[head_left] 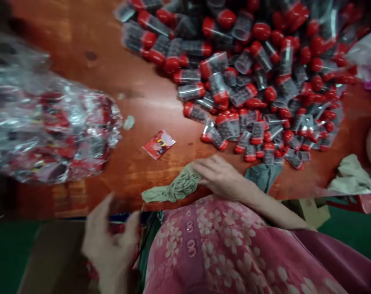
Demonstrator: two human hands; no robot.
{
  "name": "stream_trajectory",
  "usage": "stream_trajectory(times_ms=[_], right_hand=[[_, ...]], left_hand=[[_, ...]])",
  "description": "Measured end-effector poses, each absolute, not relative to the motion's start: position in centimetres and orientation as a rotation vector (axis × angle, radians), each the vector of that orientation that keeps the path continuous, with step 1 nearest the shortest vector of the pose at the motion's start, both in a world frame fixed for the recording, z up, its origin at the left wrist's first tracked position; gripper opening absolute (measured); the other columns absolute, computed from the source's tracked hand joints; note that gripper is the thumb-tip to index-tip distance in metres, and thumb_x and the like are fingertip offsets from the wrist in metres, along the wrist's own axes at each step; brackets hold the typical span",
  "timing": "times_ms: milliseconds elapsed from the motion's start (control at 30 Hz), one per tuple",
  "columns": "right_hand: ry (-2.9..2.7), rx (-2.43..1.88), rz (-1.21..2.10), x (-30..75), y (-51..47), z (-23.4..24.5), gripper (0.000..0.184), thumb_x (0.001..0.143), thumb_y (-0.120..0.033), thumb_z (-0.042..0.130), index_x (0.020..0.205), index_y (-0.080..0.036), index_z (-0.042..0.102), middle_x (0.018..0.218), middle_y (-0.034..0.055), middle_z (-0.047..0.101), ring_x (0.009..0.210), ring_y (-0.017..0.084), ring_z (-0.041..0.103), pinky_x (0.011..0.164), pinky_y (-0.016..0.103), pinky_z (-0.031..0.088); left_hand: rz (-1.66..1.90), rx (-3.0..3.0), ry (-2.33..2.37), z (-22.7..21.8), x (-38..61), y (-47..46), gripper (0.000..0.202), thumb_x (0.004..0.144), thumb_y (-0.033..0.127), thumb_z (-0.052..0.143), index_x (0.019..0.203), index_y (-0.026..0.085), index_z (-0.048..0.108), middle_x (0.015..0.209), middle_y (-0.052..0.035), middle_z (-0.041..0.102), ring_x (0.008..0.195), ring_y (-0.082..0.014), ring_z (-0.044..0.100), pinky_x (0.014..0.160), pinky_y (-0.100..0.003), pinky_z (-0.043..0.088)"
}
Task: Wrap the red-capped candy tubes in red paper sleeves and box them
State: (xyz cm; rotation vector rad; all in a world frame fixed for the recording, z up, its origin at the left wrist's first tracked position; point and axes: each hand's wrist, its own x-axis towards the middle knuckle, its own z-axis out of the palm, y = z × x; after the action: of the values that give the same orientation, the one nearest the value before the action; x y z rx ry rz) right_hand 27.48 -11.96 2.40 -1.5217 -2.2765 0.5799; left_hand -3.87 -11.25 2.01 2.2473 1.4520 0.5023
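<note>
At the table's near edge, my right hand (219, 175) has its fingers curled over one end of a crumpled pale green cloth (176, 185), which trails off to the left. My left hand (110, 241), smeared by motion, hangs in front of the edge with thumb and fingers apart and nothing in it. Beyond the cloth lies a small red printed packet (159, 144), flat on the wooden table (136, 167). A big heap of small clear tubes with red rounded caps (253, 90) spreads across the far and right part of the table.
On the left sits a clear plastic bag (53, 130) full of red printed packets. A dark grey-green cloth (263, 176) is behind my right forearm, and a pale cloth (354, 175) lies at the right edge. A cardboard box (314, 212) stands below the table.
</note>
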Motion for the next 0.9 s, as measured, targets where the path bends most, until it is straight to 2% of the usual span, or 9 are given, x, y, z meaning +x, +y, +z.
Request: stream_trajectory(times_ms=[100, 167, 300, 467, 533, 633, 733, 833, 900], right_hand=[[-2.521, -1.538, 0.704, 26.4, -12.0, 2.0, 0.04, 0.097, -0.014, 0.049, 0.137, -0.02, 0.052, 0.137, 0.0092, 0.059, 0.109, 0.023, 0.056, 0.093, 0.04, 0.049], [-2.607, -1.519, 0.735, 26.3, -11.9, 1.8, 0.035, 0.1, -0.013, 0.043, 0.131, -0.021, 0.056, 0.129, 0.0069, 0.062, 0.106, 0.021, 0.056, 0.092, 0.038, 0.048], [-2.643, -1.459, 0.658, 26.2, -11.7, 0.5, 0.026, 0.103, -0.019, 0.038, 0.111, -0.018, 0.063, 0.109, 0.0063, 0.065, 0.103, 0.019, 0.056, 0.089, 0.034, 0.046], [-2.422, -1.544, 0.558, 25.8, -11.6, -0.9, 0.021, 0.1, -0.026, 0.047, 0.088, -0.025, 0.064, 0.091, 0.0027, 0.065, 0.09, 0.019, 0.059, 0.083, 0.034, 0.048], [-2.273, -1.6, 0.453, 27.0, -12.4, 0.0, 0.02, 0.099, -0.035, 0.052, 0.086, -0.025, 0.065, 0.091, 0.0036, 0.066, 0.088, 0.02, 0.061, 0.082, 0.035, 0.049], [-1.887, -1.715, 0.149, 31.7, -15.7, 2.2, 0.024, 0.095, -0.045, 0.058, 0.102, -0.024, 0.066, 0.109, 0.0085, 0.068, 0.101, 0.022, 0.062, 0.088, 0.038, 0.051], [-1.245, -1.964, -0.229, 38.5, -20.9, 3.4, 0.031, 0.095, -0.04, 0.056, 0.121, -0.024, 0.062, 0.116, 0.0116, 0.064, 0.113, 0.027, 0.058, 0.099, 0.05, 0.048], [-0.919, -2.2, -0.32, 43.5, -25.4, 2.8, 0.049, 0.09, -0.042, 0.061, 0.133, -0.021, 0.054, 0.126, 0.0145, 0.057, 0.119, 0.031, 0.054, 0.1, 0.055, 0.046], [-0.979, -2.287, -0.332, 44.7, -26.8, 2.0, 0.046, 0.088, -0.037, 0.065, 0.13, -0.021, 0.058, 0.127, 0.0149, 0.055, 0.121, 0.031, 0.052, 0.104, 0.055, 0.044]], left_hand=[[0.536, 2.573, 1.229, -0.9, 0.4, -9.8, 0.061, 0.086, 0.052, 0.061, 0.134, 0.014, 0.053, 0.111, -0.018, 0.064, 0.098, -0.0323, 0.059, 0.082, -0.044, 0.045], [0.427, 2.758, 1.086, -2.0, 2.0, -9.3, 0.052, 0.09, 0.052, 0.055, 0.121, 0.011, 0.059, 0.101, -0.0173, 0.066, 0.088, -0.03, 0.057, 0.076, -0.041, 0.04], [0.309, 2.916, 1.149, -3.2, 3.4, -8.5, 0.036, 0.097, 0.043, 0.043, 0.088, 0.015, 0.063, 0.07, -0.0088, 0.06, 0.067, -0.0249, 0.048, 0.064, -0.035, 0.028], [0.548, 2.847, 1.257, -3.1, 5.1, -7.4, 0.039, 0.097, 0.038, 0.045, 0.061, 0.022, 0.043, 0.051, -0.0015, 0.045, 0.056, -0.0204, 0.04, 0.059, -0.033, 0.023], [0.611, 2.818, 1.218, -2.8, 5.5, -7.3, 0.038, 0.097, 0.041, 0.045, 0.065, 0.022, 0.048, 0.054, -0.0026, 0.05, 0.059, -0.0214, 0.043, 0.06, -0.034, 0.025], [0.699, 2.716, 1.106, -2.1, 5.3, -7.2, 0.035, 0.098, 0.045, 0.041, 0.094, 0.019, 0.063, 0.079, -0.0108, 0.067, 0.074, -0.0258, 0.055, 0.068, -0.036, 0.036], [0.831, 2.605, 1.08, -0.9, 5.4, -6.9, 0.033, 0.095, 0.038, 0.05, 0.119, 0.018, 0.062, 0.098, -0.0157, 0.07, 0.087, -0.0288, 0.061, 0.078, -0.041, 0.044], [0.898, 2.542, 1.051, 0.7, 7.0, -6.3, 0.033, 0.088, 0.028, 0.064, 0.121, 0.024, 0.063, 0.098, -0.0113, 0.07, 0.086, -0.0258, 0.064, 0.08, -0.04, 0.049], [0.905, 2.512, 0.908, 1.6, 9.2, -5.8, 0.031, 0.086, 0.024, 0.068, 0.116, 0.024, 0.066, 0.097, -0.0082, 0.07, 0.084, -0.0227, 0.065, 0.08, -0.037, 0.052]])
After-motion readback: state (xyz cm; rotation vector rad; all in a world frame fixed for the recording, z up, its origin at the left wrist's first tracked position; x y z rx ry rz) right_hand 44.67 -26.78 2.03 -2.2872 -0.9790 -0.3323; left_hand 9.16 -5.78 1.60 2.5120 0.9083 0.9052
